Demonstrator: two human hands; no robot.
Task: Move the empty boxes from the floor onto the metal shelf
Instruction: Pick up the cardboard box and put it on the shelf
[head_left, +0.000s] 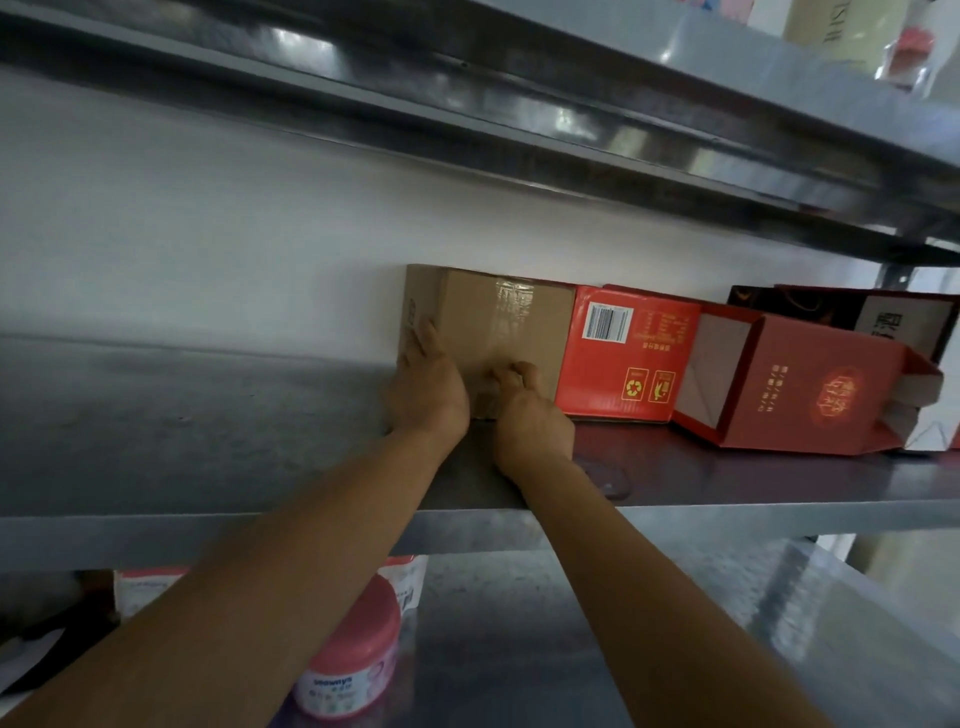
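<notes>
Plain white wall (182, 249) at the back, dull grey metal shelf (208, 431) in front, light glinting on upper tier (519, 119) overhead

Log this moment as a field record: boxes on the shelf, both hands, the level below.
shelf: grey metal shelf, middle level
box handled: brown taped cardboard box, resting on the shelf by the white wall
left hand: flat against the box's left side
right hand: fingers curled against its front
neighbours: red barcode-printed box directly to its right; red open-ended carton further right
below: pink-lidded jar on the lower level
</notes>
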